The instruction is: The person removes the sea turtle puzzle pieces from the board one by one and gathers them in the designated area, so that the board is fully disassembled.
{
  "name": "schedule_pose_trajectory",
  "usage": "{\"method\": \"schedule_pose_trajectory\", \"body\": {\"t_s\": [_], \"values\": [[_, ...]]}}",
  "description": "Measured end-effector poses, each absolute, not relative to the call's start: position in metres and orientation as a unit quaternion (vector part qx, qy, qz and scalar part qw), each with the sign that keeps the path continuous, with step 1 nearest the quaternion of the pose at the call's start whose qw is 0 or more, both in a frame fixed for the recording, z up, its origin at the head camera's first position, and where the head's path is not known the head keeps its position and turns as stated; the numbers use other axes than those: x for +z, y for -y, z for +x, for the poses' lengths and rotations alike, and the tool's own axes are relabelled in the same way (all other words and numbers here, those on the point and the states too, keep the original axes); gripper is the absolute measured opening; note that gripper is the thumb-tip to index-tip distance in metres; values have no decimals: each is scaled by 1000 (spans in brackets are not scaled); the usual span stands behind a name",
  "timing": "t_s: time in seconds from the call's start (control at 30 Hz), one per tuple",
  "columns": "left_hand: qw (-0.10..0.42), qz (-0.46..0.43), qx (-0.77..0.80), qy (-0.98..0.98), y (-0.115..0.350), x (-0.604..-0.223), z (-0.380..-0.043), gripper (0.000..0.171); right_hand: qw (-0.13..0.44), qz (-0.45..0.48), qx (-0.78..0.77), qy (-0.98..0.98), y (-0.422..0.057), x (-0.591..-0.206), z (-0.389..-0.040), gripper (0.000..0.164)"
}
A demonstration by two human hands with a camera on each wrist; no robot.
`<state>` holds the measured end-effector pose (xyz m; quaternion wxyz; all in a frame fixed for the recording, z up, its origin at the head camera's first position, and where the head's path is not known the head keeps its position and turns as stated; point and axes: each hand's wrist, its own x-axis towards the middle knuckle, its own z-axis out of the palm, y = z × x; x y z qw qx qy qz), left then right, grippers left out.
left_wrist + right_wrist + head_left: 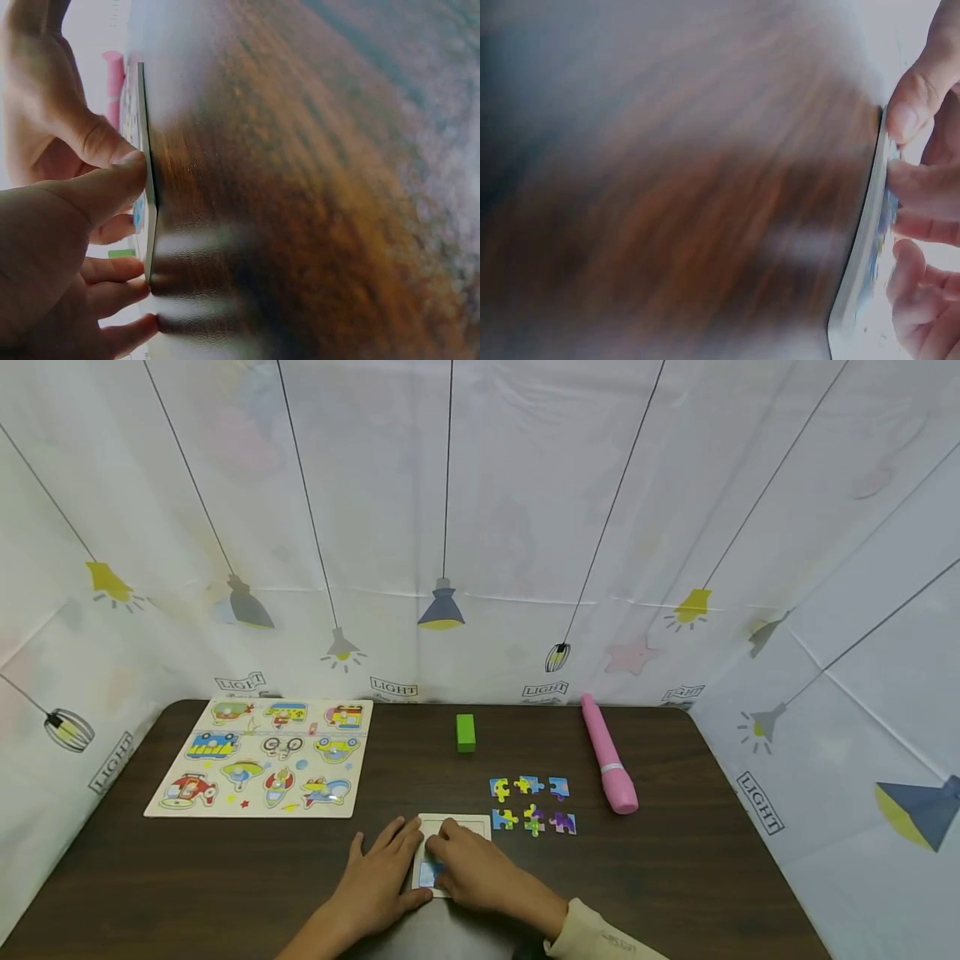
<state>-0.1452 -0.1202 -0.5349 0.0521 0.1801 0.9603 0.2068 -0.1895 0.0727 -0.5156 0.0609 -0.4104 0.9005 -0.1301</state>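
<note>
Puzzle frame (pixel 472 819): flat on the dark table (pixel 225 877), under both hands.
Left hand (pixel 378 881): loosely extended, touching the frame's edge.
Right hand (pixel 476 868): bent over it; any pinch is hidden.
Blue piece (pixel 427 874): best pressed level, edges squared, frame braced.

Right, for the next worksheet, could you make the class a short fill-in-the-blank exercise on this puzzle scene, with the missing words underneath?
1. The small block is coloured ____.
2. Beside the puzzle tray, the loose jigsaw pieces lie in ____ rows.
3. In the head view, the vehicle picture board lies to the ____ of the block.
4. Of the left hand and the right hand, only the ____ one shows a sleeve in the head view.

Missing words: green; two; left; right.
</note>
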Motion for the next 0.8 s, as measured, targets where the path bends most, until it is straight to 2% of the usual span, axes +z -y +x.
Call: {"method": "schedule_pose_trajectory", "body": {"t_s": [0.33, 0.57, 0.8], "values": [[55, 176, 213, -959, 120, -537, -146, 84, 103, -361, -287, -882, -70, -520, -189, 34], [54, 176, 210, -960, 120, -536, -146, 79, 120, -320, -398, -851, -89, -513, -195, 22], [56, 169, 203, -963, 118, -538, -146, 78, 77, -286, -353, -887, -138, -507, -212, 17]]}}
